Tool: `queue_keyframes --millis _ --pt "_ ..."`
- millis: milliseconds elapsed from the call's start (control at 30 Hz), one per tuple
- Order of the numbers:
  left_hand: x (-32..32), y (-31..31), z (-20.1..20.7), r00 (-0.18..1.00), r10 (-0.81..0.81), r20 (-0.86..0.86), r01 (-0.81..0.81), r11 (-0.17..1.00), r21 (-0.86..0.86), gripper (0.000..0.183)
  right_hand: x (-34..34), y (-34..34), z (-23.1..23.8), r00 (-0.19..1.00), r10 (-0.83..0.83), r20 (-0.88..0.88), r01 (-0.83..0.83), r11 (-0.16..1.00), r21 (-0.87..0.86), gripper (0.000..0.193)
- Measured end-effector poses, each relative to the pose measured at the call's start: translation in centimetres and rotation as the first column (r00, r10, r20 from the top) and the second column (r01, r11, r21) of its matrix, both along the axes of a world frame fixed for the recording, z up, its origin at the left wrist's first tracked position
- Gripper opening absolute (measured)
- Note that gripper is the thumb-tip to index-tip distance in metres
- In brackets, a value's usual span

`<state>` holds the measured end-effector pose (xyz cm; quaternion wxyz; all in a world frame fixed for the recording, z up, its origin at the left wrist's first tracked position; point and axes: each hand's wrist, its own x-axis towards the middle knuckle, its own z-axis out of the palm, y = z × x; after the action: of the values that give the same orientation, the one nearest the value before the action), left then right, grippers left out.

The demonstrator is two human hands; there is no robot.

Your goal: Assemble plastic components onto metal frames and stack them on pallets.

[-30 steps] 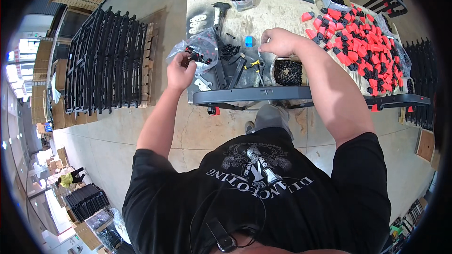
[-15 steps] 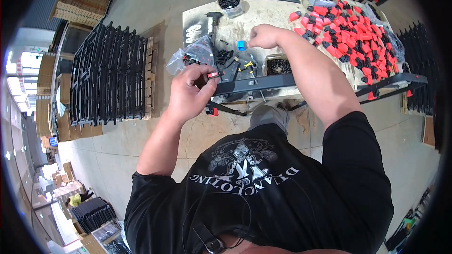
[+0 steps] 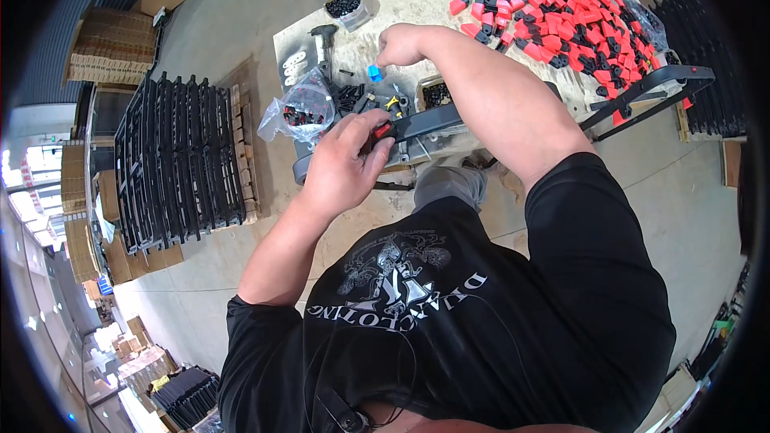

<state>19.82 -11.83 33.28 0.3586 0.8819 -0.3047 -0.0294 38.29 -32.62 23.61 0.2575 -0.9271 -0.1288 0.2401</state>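
My left hand is closed with a small red and black plastic piece between thumb and fingers, just above a black metal bar. The bar's rounded end shows left of that hand. Reaching over the table, my right hand has its fingers curled together at a small blue block. The fingertips appear to pinch its top edge; they are partly hidden. Yellow-handled pliers and a clear bag of red and black parts lie near my left hand.
A heap of red and black plastic pieces covers the table's right side. Tubs of small black parts stand at the back, with a hammer at the left. Black frames are stacked on a pallet left of the table.
The view has shifted, moving the table left in the picture. My right hand has come closer to the blue block, which now looks tilted. My left hand has moved right along the bar with its piece.
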Motion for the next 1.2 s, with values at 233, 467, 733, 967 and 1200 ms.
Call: queue_keyframes --millis 233,467,733,967,1200 --pt "1.1 0.1 -0.9 0.985 -0.038 0.169 0.038 0.999 0.004 0.021 -0.1 -0.1 0.1 1.0 0.021 -0.004 -0.021 1.0 0.004 0.053" --pt "1.4 0.8 -1.3 0.979 -0.035 0.199 0.04 0.999 -0.021 0.02 -0.2 -0.2 0.2 1.0 0.013 -0.019 -0.013 1.0 0.01 0.054" --pt "2.3 0.3 -1.6 0.938 -0.106 0.329 0.125 0.991 -0.039 0.022 -0.2 0.0 0.2 1.0 0.004 -0.015 -0.003 1.0 0.024 0.056" --pt "1.7 1.0 -2.2 0.945 -0.123 0.302 0.143 0.989 -0.046 0.023 -0.2 -0.2 0.3 1.0 -0.006 -0.004 0.006 0.999 0.031 0.055" --pt "1.9 1.2 -3.2 0.886 -0.16 0.435 0.178 0.984 0.0 0.027 -0.1 -0.3 0.2 1.0 0.001 -0.017 0.0 1.0 0.031 0.054"
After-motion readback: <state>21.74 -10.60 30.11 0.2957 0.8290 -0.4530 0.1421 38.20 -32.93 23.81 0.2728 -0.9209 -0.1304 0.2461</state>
